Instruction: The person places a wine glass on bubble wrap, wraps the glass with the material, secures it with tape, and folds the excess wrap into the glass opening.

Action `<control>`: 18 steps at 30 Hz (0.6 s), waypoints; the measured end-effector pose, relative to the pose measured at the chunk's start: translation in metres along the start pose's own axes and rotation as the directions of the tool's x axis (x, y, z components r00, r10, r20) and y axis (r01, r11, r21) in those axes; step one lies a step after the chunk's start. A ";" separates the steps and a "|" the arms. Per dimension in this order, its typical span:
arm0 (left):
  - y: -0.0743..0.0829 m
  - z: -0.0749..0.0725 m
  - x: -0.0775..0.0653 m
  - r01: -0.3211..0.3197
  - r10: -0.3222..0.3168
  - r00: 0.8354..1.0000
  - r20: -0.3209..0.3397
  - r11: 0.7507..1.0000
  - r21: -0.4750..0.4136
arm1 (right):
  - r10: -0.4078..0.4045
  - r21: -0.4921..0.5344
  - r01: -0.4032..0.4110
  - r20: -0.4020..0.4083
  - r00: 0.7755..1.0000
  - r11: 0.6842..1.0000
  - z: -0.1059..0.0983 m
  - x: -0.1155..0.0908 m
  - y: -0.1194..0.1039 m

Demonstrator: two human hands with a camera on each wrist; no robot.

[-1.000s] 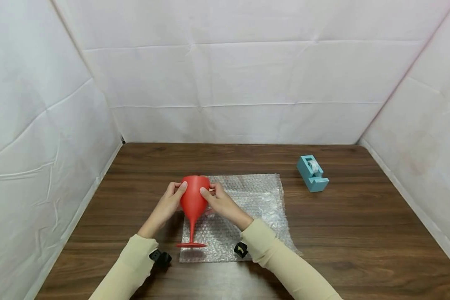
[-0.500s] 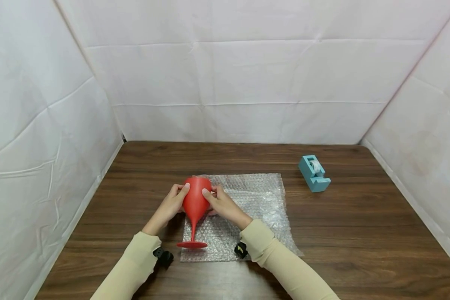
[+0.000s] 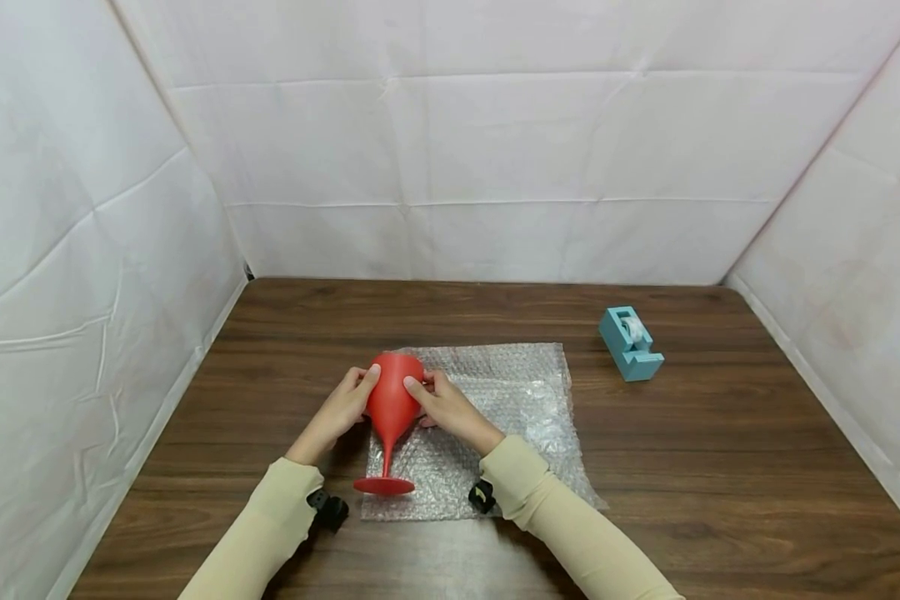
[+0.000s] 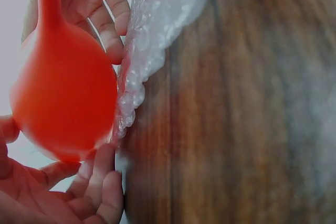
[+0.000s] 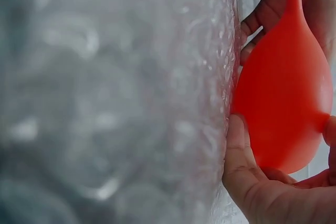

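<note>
A red wine goblet [image 3: 393,404] is held by its bowl between both hands, rim away from the person and foot toward them. It lies tilted close over the left part of a bubble wrap sheet [image 3: 510,417]. My left hand [image 3: 341,410] grips the bowl's left side, thumb on top. On the other side my right hand [image 3: 450,408] grips it the same way. In the left wrist view the stem and bowl of the goblet [image 4: 68,87] show, with fingers bent around the bowl. The right wrist view has the bowl of the goblet [image 5: 286,87] right beside the bubble wrap [image 5: 131,98].
A light blue tape dispenser [image 3: 630,343] with a roll of clear tape stands at the back right of the brown wooden table [image 3: 720,433]. White cloth walls [image 3: 480,150] enclose the table at the back and both sides.
Both hands have brought the goblet slightly down and toward the right, its foot now showing more of its face. The bubble wrap and tape dispenser keep their places on the table.
</note>
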State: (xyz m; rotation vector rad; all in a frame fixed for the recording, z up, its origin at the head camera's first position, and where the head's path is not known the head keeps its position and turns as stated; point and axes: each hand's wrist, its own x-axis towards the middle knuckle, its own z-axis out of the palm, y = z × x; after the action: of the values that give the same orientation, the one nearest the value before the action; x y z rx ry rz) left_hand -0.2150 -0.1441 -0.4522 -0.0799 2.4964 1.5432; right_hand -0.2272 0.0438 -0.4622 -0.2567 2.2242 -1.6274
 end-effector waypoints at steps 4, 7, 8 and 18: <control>0.000 -0.001 0.000 -0.010 0.011 1.000 -0.021 0.999 0.046 | 0.000 -0.007 0.000 0.004 1.000 1.000 -0.001 -0.005 -0.008; 0.000 -0.001 0.001 -0.019 0.020 1.000 -0.015 0.998 0.052 | -0.002 -0.016 0.002 0.003 1.000 1.000 -0.002 -0.014 -0.021; 0.000 -0.001 0.001 -0.020 0.021 1.000 -0.009 0.999 0.044 | -0.002 -0.020 0.003 0.004 1.000 1.000 -0.003 -0.017 -0.025; 0.000 -0.004 0.001 0.020 -0.019 0.999 0.030 1.000 -0.023 | -0.030 -0.017 0.031 0.008 1.000 0.999 -0.006 -0.025 -0.032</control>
State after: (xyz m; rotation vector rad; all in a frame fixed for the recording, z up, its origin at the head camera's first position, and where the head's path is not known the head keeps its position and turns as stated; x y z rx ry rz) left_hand -0.2165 -0.1474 -0.4507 -0.0838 2.4481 1.5547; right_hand -0.2090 0.0476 -0.4260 -0.3025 2.2399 -1.6206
